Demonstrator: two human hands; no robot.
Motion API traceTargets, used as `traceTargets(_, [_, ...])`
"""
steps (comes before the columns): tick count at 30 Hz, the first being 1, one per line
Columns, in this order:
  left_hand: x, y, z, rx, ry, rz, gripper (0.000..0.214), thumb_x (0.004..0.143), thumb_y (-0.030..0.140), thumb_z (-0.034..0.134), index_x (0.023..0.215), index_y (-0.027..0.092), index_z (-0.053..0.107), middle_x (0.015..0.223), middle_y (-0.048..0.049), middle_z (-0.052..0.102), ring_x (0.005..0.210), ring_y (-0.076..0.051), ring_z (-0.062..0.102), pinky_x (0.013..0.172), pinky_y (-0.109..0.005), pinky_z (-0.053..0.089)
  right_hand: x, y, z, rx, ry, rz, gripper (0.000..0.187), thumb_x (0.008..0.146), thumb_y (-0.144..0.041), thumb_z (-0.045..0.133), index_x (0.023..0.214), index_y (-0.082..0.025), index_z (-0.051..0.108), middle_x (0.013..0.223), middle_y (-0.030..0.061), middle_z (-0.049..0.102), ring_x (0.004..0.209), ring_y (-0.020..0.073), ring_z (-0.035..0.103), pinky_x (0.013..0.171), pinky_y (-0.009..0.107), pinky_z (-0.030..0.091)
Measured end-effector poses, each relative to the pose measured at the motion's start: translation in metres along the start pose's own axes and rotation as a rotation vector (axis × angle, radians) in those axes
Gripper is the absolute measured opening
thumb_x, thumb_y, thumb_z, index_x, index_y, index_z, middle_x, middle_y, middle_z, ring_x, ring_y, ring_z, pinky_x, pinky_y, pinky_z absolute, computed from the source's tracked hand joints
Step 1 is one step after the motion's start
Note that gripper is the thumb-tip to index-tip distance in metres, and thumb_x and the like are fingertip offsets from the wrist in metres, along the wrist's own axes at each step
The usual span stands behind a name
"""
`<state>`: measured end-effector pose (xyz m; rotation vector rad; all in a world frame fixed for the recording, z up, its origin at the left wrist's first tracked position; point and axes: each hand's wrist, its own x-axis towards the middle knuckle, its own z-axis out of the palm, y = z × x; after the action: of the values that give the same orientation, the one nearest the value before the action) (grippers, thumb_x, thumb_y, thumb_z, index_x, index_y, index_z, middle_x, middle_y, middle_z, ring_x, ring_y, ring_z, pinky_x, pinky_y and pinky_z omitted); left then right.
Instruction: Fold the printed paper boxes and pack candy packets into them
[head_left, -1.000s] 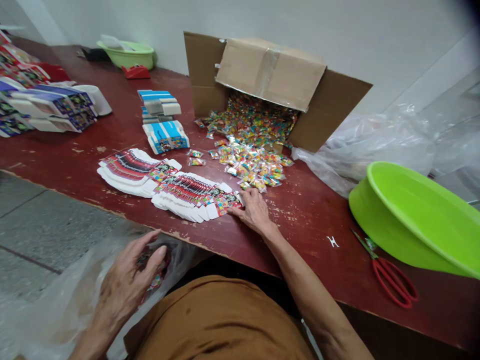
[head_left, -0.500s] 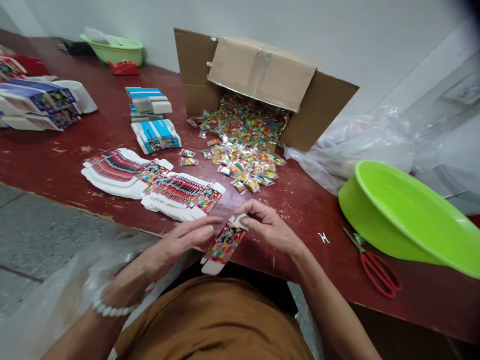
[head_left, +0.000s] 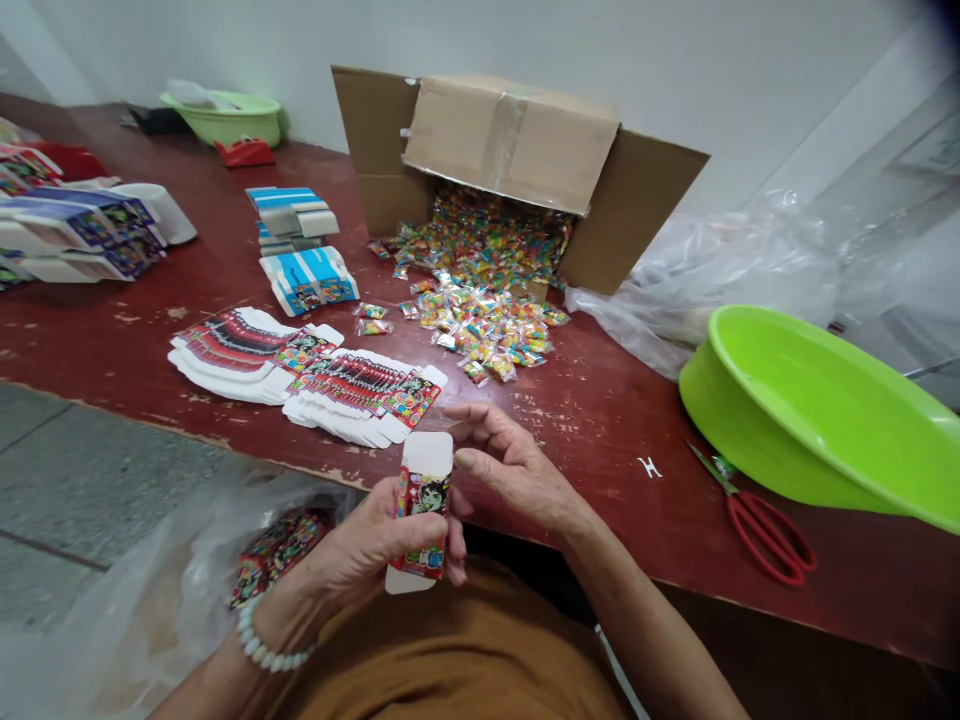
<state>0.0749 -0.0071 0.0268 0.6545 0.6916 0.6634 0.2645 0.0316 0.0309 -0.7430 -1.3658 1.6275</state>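
There it was, the small printed box (head_left: 421,505), up on end in front of the cardboard carton (head_left: 517,140), out past the near edge of the table (head_left: 600,410) and over the person's lap. The left hand (head_left: 379,545) had it firmly, fingers wrapped round the back and thumb pressed across the picture on the front, white top flap standing open. The right hand (head_left: 517,470) sat just beside that flap on the carton's right-hand side, fingers half curled and clamped on nothing that showed; whether a fingertip touched the flap could not be told. Wrapped sweets (head_left: 487,320) spilled from the carton's mouth onto the table. Flat box blanks (head_left: 315,380) lay fanned out between the carton and the held box, a little left. Well right of the carton sat a green basin (head_left: 817,420), with red scissors (head_left: 772,530) just in front of it.
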Motion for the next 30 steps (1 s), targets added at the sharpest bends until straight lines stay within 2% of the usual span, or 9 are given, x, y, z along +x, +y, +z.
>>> traceTargets(4, [0.001,0.000,0.002,0.019,0.171,0.039,0.036,0.069,0.039,0.092,0.087,0.014,0.075,0.073,-0.0089,0.079,0.057,-0.022,0.075,0.057,-0.028,0.060,-0.008,0.005,0.002,-0.003,0.017,0.064,0.052,0.081,-0.034,0.081,0.128,-0.025,0.060,0.111,0.0042,0.066,0.088,0.0137,0.064,0.077,0.026,0.054])
traceTargets(8, [0.008,-0.005,0.001,0.033,0.197,0.071,0.041,0.065,0.043,0.094,0.083,0.012,0.074,0.070,-0.0075,0.077,0.055,-0.020,0.072,0.052,-0.026,0.057,-0.010,0.014,0.011,-0.092,0.005,0.180,0.030,0.089,-0.042,0.070,0.108,-0.019,0.070,0.084,0.0002,0.063,0.054,0.0077,0.053,0.050,0.021,0.043])
traceTargets(10, [0.012,-0.007,-0.002,0.082,0.213,0.110,0.038,0.068,0.041,0.092,0.087,0.012,0.074,0.075,-0.0070,0.077,0.062,-0.018,0.071,0.058,-0.026,0.057,-0.008,0.016,0.014,-0.170,0.117,0.129,0.025,0.089,-0.041,0.067,0.094,-0.017,0.073,0.082,0.0008,0.063,0.057,0.0089,0.054,0.052,0.023,0.045])
traceTargets(13, [0.015,-0.009,-0.002,0.176,0.315,0.262,0.041,0.071,0.035,0.091,0.102,0.016,0.071,0.095,-0.0063,0.079,0.084,-0.021,0.073,0.075,-0.028,0.059,-0.004,0.016,0.015,-0.288,0.273,0.037,0.022,0.088,-0.037,0.065,0.084,-0.018,0.073,0.085,0.0029,0.069,0.074,0.0146,0.061,0.069,0.027,0.051])
traceTargets(16, [0.013,-0.011,0.005,0.206,0.463,0.440,0.055,0.071,0.030,0.090,0.115,0.023,0.057,0.100,-0.0028,0.079,0.088,-0.021,0.075,0.079,-0.031,0.061,-0.003,0.017,0.015,-0.214,0.310,0.060,0.023,0.088,-0.038,0.066,0.101,-0.019,0.072,0.085,0.0019,0.071,0.078,0.0164,0.064,0.073,0.028,0.052])
traceTargets(19, [0.009,-0.014,0.011,0.255,0.514,0.530,0.073,0.074,0.026,0.088,0.132,0.030,0.044,0.100,-0.0015,0.079,0.085,-0.021,0.076,0.080,-0.033,0.061,-0.004,0.023,0.019,-0.093,0.379,0.095,0.047,0.083,-0.036,0.074,0.125,-0.023,0.058,0.084,-0.0011,0.070,0.074,0.0153,0.065,0.067,0.026,0.051])
traceTargets(21, [0.008,-0.014,0.011,0.317,0.525,0.533,0.075,0.074,0.026,0.087,0.137,0.031,0.046,0.110,-0.0052,0.078,0.097,-0.023,0.075,0.085,-0.033,0.060,-0.005,0.029,0.024,-0.051,0.422,0.063,0.049,0.081,-0.036,0.077,0.123,-0.025,0.056,0.086,-0.0014,0.070,0.074,0.0151,0.065,0.066,0.026,0.051])
traceTargets(24, [0.007,-0.013,0.005,0.351,0.553,0.502,0.060,0.072,0.030,0.089,0.126,0.027,0.062,0.124,-0.0078,0.075,0.112,-0.026,0.070,0.089,-0.030,0.058,-0.007,0.035,0.028,-0.049,0.422,-0.022,0.030,0.081,-0.036,0.076,0.105,-0.023,0.065,0.087,0.0003,0.070,0.077,0.0150,0.064,0.071,0.026,0.051])
traceTargets(30, [0.005,-0.013,-0.009,0.261,0.468,0.371,0.032,0.079,0.041,0.084,0.103,0.023,0.074,0.097,-0.0041,0.079,0.082,-0.021,0.070,0.070,-0.027,0.057,-0.005,0.035,0.015,-0.032,0.364,0.084,0.026,0.079,-0.043,0.080,0.080,-0.018,0.072,0.076,0.0009,0.071,0.070,0.0130,0.060,0.070,0.027,0.049])
